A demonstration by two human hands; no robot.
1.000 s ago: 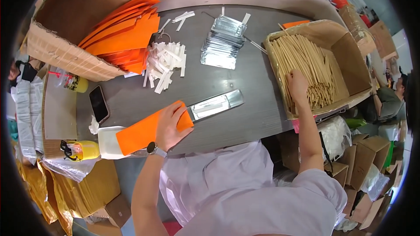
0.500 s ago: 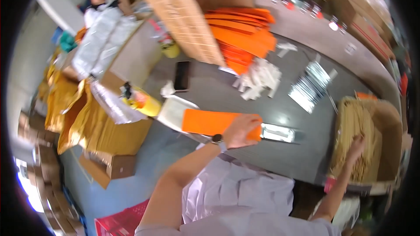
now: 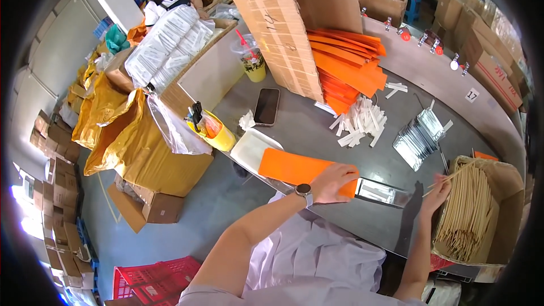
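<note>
A person works at a grey table, seen from above through a wide lens. Their left hand lies on the right end of a flat orange sleeve, which rests on the table near its front edge, fingers curled over the sleeve's far edge and pinning it down. A watch sits on that wrist. Just right of the sleeve lies a silver foil packet. Just left of it sits a white tray.

The right hand is at the rim of a cardboard box full of pale wooden chopsticks, right of the sleeve. Its fingers pinch what looks like a chopstick or two, though the count is hard to tell at this size.

Beyond the sleeve, toward the table's far side, are a heap of small white paper strips, a pile of silver packets, a dark phone, and a stack of more orange sleeves against a tall carton. Left of the sleeve, a yellow caddy stands at the table's end.
</note>
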